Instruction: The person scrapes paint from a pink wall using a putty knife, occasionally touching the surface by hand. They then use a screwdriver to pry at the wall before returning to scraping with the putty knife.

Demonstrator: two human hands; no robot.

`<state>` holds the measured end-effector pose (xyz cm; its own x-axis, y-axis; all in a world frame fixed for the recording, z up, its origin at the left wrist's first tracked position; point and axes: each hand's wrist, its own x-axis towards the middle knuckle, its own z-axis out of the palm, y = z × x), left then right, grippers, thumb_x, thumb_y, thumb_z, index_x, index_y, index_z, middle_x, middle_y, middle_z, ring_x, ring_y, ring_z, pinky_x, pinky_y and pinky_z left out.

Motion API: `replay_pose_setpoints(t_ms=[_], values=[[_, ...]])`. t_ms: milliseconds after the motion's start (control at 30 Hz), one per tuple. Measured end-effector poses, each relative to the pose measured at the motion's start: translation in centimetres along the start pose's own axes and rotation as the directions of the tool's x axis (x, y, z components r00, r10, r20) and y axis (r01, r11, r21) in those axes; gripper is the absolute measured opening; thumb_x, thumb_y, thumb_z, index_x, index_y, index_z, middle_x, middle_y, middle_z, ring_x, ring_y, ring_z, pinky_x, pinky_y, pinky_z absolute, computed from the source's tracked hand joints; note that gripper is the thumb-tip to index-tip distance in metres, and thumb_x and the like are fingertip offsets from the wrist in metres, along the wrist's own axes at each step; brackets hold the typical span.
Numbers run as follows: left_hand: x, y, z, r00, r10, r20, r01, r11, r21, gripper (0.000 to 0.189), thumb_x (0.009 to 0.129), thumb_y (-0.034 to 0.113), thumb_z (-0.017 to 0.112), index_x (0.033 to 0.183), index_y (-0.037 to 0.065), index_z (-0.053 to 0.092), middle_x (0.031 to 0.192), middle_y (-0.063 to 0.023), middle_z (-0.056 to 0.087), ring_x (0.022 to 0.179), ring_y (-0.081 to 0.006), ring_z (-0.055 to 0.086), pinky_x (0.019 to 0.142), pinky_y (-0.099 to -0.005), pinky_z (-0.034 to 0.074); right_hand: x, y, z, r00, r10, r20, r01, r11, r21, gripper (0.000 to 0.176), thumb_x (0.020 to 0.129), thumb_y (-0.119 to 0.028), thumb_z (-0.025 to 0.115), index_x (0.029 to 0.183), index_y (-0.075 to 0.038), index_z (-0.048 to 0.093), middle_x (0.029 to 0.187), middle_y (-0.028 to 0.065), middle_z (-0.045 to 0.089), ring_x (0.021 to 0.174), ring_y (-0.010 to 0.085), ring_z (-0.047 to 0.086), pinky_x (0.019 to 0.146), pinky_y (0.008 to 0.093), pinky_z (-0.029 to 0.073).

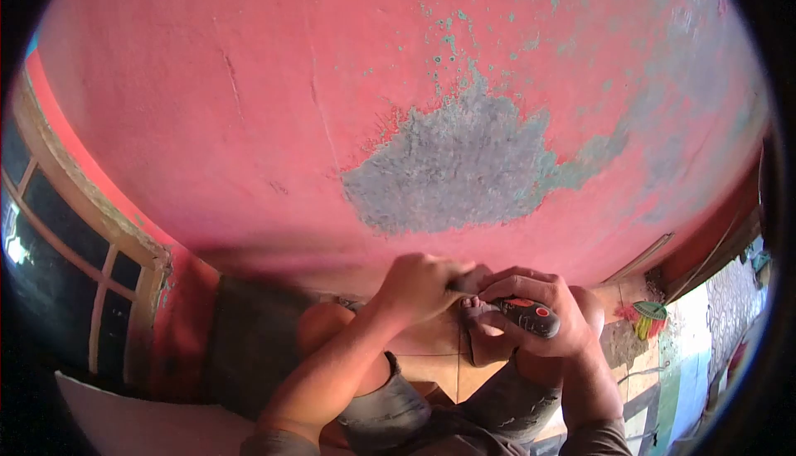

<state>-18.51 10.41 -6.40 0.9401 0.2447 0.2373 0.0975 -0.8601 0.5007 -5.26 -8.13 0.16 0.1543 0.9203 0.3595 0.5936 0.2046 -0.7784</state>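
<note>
My right hand (539, 315) is closed around a screwdriver handle (531, 315), black with red patches, low in the view near the base of the wall. My left hand (423, 286) is closed just to its left, its fingers at the tool's front end, which is hidden under them. Both hands hover above my bent knees (332, 332) and a bare foot (481, 319) on the tiled floor (431, 369). What the tool tip touches cannot be seen.
A pink painted wall (249, 108) fills the view, with a large patch of bare grey plaster (452, 170) where paint has peeled. A wooden window frame (91, 232) stands at the left. A green and yellow brush-like object (647, 315) lies at the right by the wall's base.
</note>
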Motion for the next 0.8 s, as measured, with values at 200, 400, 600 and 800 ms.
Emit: replay_pose_setpoints(t_ms=[200, 400, 600, 800], values=[[-0.1, 0.4, -0.3, 0.900, -0.303, -0.312, 0.111, 0.854, -0.508, 0.058, 0.088, 0.022, 0.077, 0.137, 0.002, 0.054, 0.117, -0.0173, 0.069, 0.105, -0.0270, 0.067, 0.088, -0.0379, 0.054, 1.1, -1.3, -1.8, 0.985, -0.071, -0.160, 0.040, 0.981, -0.189, 0.023, 0.077, -0.007, 0.083, 0.097, -0.005, 0.071, 0.097, 0.0117, 0.073, 0.088, 0.0260, 0.073, 0.075, 0.0342, 0.058], [0.0, 4.8, 7.5, 0.784, -0.619, -0.042, 0.044, 0.123, -0.991, 0.062, 0.096, 0.039, 0.066, 0.143, 0.006, 0.043, 0.135, -0.0128, 0.053, 0.120, -0.0247, 0.055, 0.102, -0.0375, 0.044, 4.3, 1.7, -3.5, 0.982, -0.134, -0.132, 0.097, 0.963, -0.252, 0.021, 0.077, -0.002, 0.082, 0.094, -0.002, 0.070, 0.096, 0.0127, 0.073, 0.088, 0.0244, 0.073, 0.076, 0.0328, 0.057], [5.9, 7.2, 9.5, 0.894, -0.444, 0.056, -0.300, -0.688, -0.661, 0.061, 0.103, 0.059, 0.038, 0.134, 0.009, 0.051, 0.114, -0.0066, 0.062, 0.106, -0.0168, 0.061, 0.094, -0.0347, 0.048, 6.2, 4.9, -1.8, 0.973, -0.229, -0.022, 0.213, 0.932, -0.292, 0.024, 0.072, 0.001, 0.083, 0.091, -0.003, 0.068, 0.092, 0.0156, 0.073, 0.083, 0.0265, 0.073, 0.071, 0.0326, 0.058], [6.6, 5.1, 7.1, 0.969, -0.203, 0.138, -0.077, -0.786, -0.614, 0.060, 0.102, 0.060, 0.040, 0.114, 0.005, 0.059, 0.101, -0.0033, 0.062, 0.094, -0.0126, 0.063, 0.083, -0.0332, 0.052, 4.9, 7.3, -1.3, 0.950, -0.305, -0.071, 0.278, 0.925, -0.258, 0.025, 0.071, 0.000, 0.083, 0.087, -0.005, 0.065, 0.087, 0.0144, 0.070, 0.078, 0.0258, 0.072, 0.067, 0.0338, 0.058]])
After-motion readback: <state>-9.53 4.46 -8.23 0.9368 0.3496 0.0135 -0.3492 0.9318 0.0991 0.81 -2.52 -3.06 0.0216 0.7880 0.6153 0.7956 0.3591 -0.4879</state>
